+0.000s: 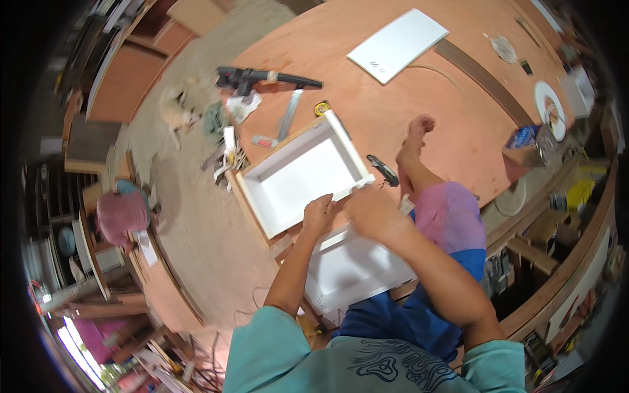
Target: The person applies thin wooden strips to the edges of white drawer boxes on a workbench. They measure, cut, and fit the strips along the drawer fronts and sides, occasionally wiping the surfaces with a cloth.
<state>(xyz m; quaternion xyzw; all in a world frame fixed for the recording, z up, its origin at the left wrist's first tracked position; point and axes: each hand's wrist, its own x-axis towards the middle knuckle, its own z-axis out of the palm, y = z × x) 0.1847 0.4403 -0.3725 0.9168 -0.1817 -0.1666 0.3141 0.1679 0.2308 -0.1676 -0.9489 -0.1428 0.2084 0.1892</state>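
Note:
A shallow white-lined wooden box [298, 180], like a drawer, stands open side up in front of me. Along its near wall runs a narrow white strip [347, 189]. My left hand [318, 213] is closed at the strip's left part, its fingers pressed together on the rim. Farther right, my right hand [372, 211] is curled over the same strip, whose end shows past the fingers; motion blurs this hand. A second white-lined box [354, 265] sits nearer, against my lap and partly under my forearms. A dark utility knife [382, 170] lies just right of the first box.
The orange-brown tabletop holds a yellow tape measure [322, 108], a metal ruler [290, 114], a black blower-like tool [268, 76] and a white panel [398, 46]. My bare foot [413, 134] rests on it. A dog [178, 111] lies on the floor; another person [123, 215] is at the left.

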